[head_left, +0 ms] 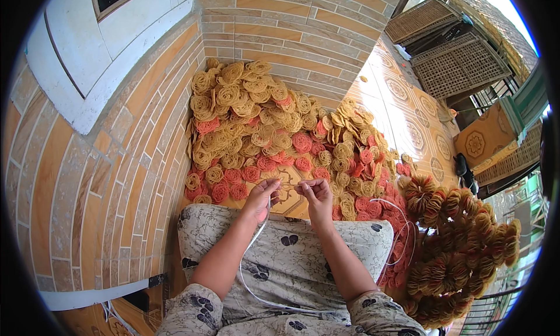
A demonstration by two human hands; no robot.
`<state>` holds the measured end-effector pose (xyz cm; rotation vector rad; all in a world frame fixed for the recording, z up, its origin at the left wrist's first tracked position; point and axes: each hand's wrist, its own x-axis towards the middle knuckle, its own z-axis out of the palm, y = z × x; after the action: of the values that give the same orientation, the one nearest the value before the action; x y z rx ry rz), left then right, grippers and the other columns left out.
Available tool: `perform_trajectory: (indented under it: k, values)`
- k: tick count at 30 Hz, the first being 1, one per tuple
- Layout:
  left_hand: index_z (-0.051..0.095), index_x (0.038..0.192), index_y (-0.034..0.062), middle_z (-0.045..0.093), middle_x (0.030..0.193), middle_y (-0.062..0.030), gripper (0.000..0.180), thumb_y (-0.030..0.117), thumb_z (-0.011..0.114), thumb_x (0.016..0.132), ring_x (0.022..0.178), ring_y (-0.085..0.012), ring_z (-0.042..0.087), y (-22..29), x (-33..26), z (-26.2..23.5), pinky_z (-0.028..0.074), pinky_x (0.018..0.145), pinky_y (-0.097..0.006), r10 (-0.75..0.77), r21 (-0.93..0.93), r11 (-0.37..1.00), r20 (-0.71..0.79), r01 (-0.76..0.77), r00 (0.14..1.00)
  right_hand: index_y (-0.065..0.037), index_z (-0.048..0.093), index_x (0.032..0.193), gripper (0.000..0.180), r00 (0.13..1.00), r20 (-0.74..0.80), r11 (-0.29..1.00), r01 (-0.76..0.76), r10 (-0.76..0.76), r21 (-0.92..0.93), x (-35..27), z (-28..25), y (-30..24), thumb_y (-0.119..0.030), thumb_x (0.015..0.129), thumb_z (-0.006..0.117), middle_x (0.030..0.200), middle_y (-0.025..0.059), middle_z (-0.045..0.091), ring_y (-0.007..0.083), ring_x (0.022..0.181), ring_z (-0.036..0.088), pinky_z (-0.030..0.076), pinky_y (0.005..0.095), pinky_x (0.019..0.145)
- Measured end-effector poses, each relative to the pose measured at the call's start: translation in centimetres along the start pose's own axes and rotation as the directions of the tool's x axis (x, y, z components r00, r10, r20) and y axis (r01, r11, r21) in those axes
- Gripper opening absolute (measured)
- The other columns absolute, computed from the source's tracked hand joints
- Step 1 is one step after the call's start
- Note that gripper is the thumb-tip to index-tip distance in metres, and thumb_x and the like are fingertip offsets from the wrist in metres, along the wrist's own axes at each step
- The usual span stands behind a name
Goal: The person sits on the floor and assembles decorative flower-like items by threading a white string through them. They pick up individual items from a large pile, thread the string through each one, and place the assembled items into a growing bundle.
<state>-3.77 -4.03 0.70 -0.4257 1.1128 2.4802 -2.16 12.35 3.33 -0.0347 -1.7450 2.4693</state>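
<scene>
Above my lap, both hands are raised a short way apart with fingertips facing each other. My left hand is closed in a pinch, and a thin white cord runs down from it across the patterned cloth on my lap. My right hand pinches too; what lies between its fingertips is too small to make out. Beyond the hands, coiled tan rosettes are heaped on the floor, with coral-red rosettes among them and along the near edge.
A brick-tiled wall rises at the left, below a white door panel. Bunched strings of tan and red rosettes stand at the right, near a loop of white cord. Woven racks lean farther back over the tiled floor.
</scene>
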Motion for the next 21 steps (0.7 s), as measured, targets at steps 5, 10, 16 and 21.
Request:
perform_trajectory:
  k: [5,10,16,21]
  values:
    - [0.057,0.108,0.0121,0.057,0.084,0.0037,0.016,0.019,0.058,0.093,0.074,-0.0077,0.054,0.5,-0.1,0.3,0.047,0.068,-0.023,0.035,-0.143,0.989,-0.089,-0.048,0.995,-0.001,0.047,0.092,0.008,0.996,0.086,0.992,0.000,0.011,-0.130,0.1,-0.2,-0.1,-0.001,0.092,0.055,0.091,0.0104,0.062,0.0158,0.083,0.063,0.052,0.0292,0.081]
    - [0.049,0.119,0.0094,0.047,0.077,0.0035,0.034,0.022,0.063,0.091,0.069,-0.0096,0.047,0.7,-0.6,0.5,0.041,0.066,-0.021,0.373,0.379,0.848,0.070,-0.370,0.925,-0.001,0.046,0.093,0.009,0.998,0.059,0.992,-0.023,0.031,-0.126,0.4,-0.7,-0.7,-0.001,0.092,0.055,0.089,0.0095,0.062,0.0155,0.083,0.062,0.052,0.0289,0.080]
    - [0.071,0.087,0.0096,0.057,0.077,-0.0050,0.012,0.019,0.072,0.079,0.070,-0.0205,0.054,0.5,-1.5,1.9,0.045,0.067,-0.033,0.420,0.899,0.203,0.277,-0.387,0.864,-0.001,0.046,0.094,0.010,1.000,0.017,0.995,-0.023,0.025,-0.097,0.8,-1.2,-1.6,0.000,0.092,0.055,0.089,0.0088,0.060,0.0151,0.082,0.062,0.052,0.0276,0.078]
    - [0.072,0.089,0.0106,0.066,0.097,-0.0051,0.013,0.020,0.069,0.080,0.097,-0.0251,0.058,0.3,-1.3,1.8,0.039,0.093,-0.038,0.551,0.799,-0.268,0.585,-0.538,0.595,-0.001,0.046,0.094,0.010,0.998,0.041,0.978,-0.038,0.047,-0.206,1.8,-2.2,-2.3,-0.002,0.092,0.055,0.088,0.0084,0.060,0.0146,0.082,0.062,0.052,0.0272,0.076]
